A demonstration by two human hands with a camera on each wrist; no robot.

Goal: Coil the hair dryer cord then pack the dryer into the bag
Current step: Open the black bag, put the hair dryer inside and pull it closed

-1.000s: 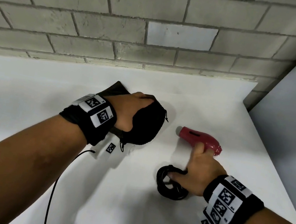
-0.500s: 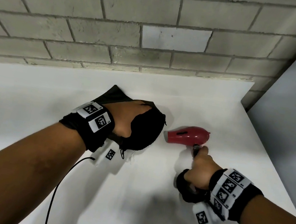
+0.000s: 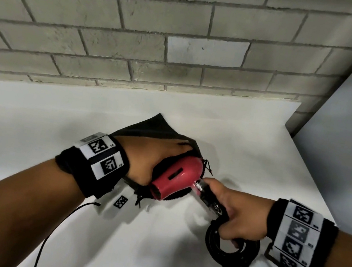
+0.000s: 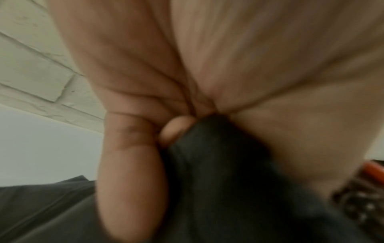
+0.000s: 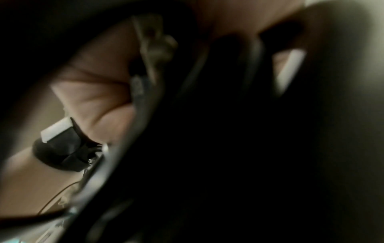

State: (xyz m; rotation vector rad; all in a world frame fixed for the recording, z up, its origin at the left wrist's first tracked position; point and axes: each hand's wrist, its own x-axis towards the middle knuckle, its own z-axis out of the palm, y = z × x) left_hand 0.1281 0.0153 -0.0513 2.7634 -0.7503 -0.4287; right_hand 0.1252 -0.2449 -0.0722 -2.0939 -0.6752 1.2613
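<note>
The red hair dryer (image 3: 175,177) hangs at the mouth of the black drawstring bag (image 3: 155,127), its nozzle pointing down and left. My right hand (image 3: 233,214) grips the dryer's black handle and also holds the coiled black cord (image 3: 231,251), which hangs below the fingers. My left hand (image 3: 150,159) grips the bag's rim and holds it open; in the left wrist view the fingers (image 4: 133,148) curl around dark bag fabric (image 4: 218,172). The right wrist view is dark, showing blurred cord (image 5: 145,102) close to the lens.
A white table (image 3: 32,133) carries everything, with a grey brick wall (image 3: 139,35) behind it. The table's right edge (image 3: 315,178) drops off beside a grey panel. Thin black sensor cables trail from both wristbands.
My right hand picked up the dryer by its handle along with the coiled cord and carried both left to the bag's mouth. The left hand kept its grip on the bag's opening.
</note>
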